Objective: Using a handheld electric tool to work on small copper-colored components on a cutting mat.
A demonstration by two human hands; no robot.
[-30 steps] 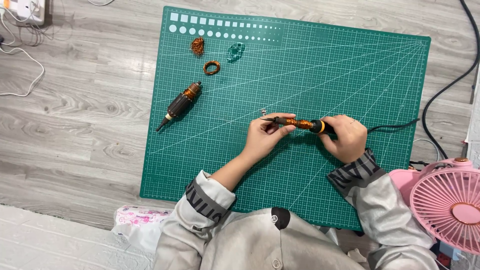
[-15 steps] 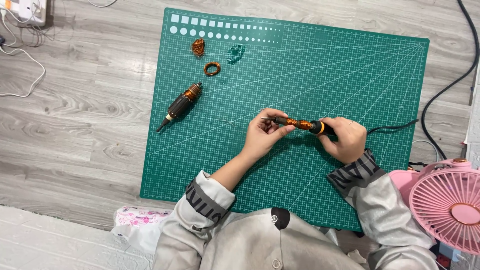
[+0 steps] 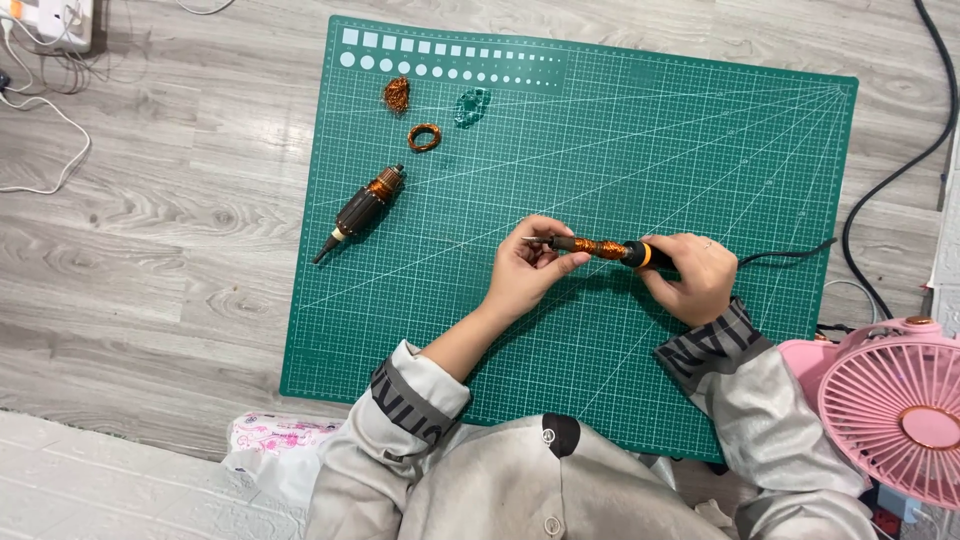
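- since a second ago little has moved: both hands stay at the middle of the green cutting mat (image 3: 700,130), and the soldering iron (image 3: 600,248) lies level between them as before, tip to the left. the left fingers have closed in slightly on the tip end.
- judged from that, the work on the iron's front part is going on in the same place, with no shift of grip.
- the left hand (image 3: 528,270) has its fingers curled together, thumb and fingertips pinching close at the thin metal tip; what lies between them is too small to tell.
- the right hand (image 3: 693,275) is wrapped shut around the dark handle just behind the orange ring, its cord (image 3: 790,256) trailing off right.
- copper wire is wound around the iron's shaft between the two hands.
- well apart on the mat: a motor armature (image 3: 362,210), a copper wire ring (image 3: 424,137) and a copper tangle (image 3: 397,95).
- a pink fan (image 3: 900,410) stands at the right edge.
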